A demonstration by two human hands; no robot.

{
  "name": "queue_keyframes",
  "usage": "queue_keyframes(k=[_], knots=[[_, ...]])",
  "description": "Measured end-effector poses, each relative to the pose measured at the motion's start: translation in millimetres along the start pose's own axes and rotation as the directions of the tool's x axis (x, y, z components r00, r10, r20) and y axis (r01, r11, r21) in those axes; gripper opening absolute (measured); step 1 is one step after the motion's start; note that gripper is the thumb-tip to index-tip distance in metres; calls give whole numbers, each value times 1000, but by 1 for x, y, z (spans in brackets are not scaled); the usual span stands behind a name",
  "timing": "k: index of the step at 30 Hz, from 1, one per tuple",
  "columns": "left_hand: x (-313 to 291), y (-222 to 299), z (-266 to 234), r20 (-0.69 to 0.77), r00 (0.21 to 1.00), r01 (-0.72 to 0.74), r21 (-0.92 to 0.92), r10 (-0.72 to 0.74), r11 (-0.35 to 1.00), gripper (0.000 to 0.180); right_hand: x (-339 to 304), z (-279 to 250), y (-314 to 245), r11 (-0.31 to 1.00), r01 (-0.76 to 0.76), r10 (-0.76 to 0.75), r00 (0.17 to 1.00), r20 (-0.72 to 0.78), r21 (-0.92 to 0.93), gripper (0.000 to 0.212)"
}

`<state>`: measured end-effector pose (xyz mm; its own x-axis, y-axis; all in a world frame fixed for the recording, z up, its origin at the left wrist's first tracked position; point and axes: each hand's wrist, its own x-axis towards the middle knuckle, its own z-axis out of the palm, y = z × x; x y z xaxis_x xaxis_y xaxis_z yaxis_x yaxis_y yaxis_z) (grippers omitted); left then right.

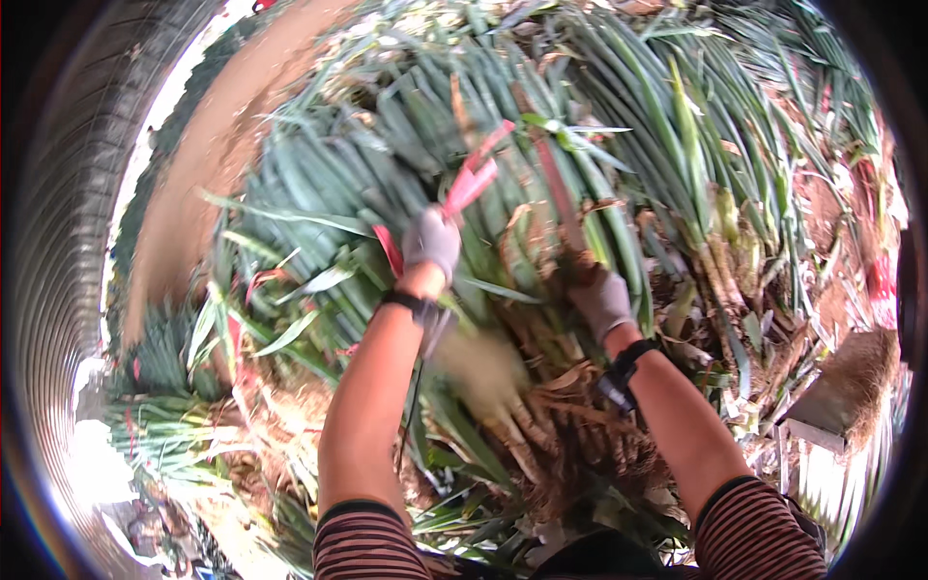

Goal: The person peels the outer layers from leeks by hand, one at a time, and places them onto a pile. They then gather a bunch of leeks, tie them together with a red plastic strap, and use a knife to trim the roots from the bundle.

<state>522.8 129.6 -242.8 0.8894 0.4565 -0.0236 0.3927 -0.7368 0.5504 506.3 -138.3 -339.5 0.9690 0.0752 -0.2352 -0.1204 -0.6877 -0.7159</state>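
My left hand (432, 242), in a light grey glove, is closed round a pink-red plastic tie (472, 184). The tie's ends stick out above and beside the fist, over a bundle of large green onions (396, 126). My right hand (601, 302), also gloved, is curled low against the stalks at the bundle's right side. A long reddish-brown strip (558, 184) runs up from it; whether it is a blade or a tie I cannot tell. The right fingertips are partly hidden. Pale stems and roots (527, 445) point toward me.
More green onions (657, 106) lie heaped at the far right. A bare dirt strip (208, 164) runs along the left, beside a ribbed curved wall (68, 213). At the lower right stands a small bench (841, 391) with a fibrous top. Loose leaves and red ties lie about.
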Motion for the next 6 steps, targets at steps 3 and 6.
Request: queue_keyframes(k=[3, 6], knots=[[-106, -30, -48, 113, 989, -107, 87, 97, 990, 27, 3, 8, -3, 999, 32, -32, 999, 2, 37, 39], [-198, -23, -113, 188, 967, -197, 119, 173, 973, 24, -2, 10, -12, 998, 34, -31, 997, -66, 47, 39]])
